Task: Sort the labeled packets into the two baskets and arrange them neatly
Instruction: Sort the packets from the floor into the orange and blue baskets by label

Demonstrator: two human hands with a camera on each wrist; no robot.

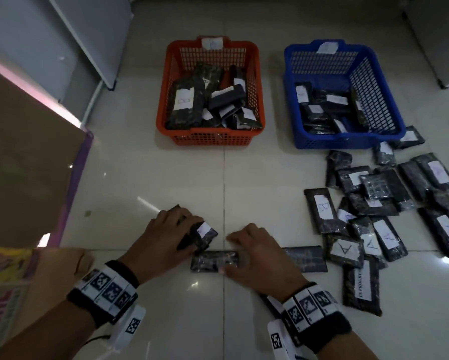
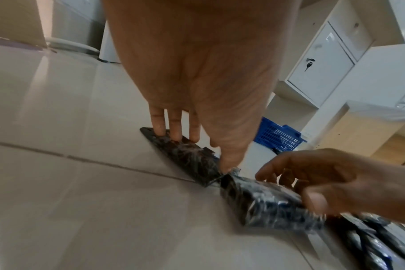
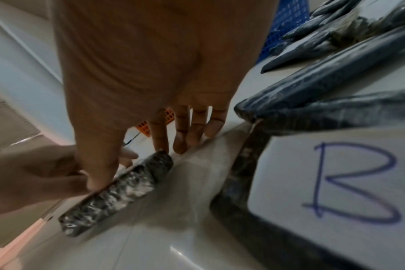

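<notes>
My left hand (image 1: 184, 235) grips a small stack of dark packets (image 1: 200, 236) with a white label on top, low over the floor. In the left wrist view the left hand (image 2: 200, 151) has its fingers on the far edge and its thumb on the near end. My right hand (image 1: 227, 255) pinches a dark packet (image 1: 214, 259) lying flat on the tiles just right of the stack. The right wrist view shows the right hand (image 3: 130, 167) with thumb and fingers on that packet (image 3: 118, 193). Beyond stand an orange basket (image 1: 210, 140) and a blue basket (image 1: 330, 142), both holding packets.
A loose pile of several dark packets (image 1: 390, 203) labelled A or B covers the floor at right. One packet marked B (image 3: 335, 182) lies close under my right wrist. A brown board (image 1: 28, 165) leans at left. White cabinets stand behind.
</notes>
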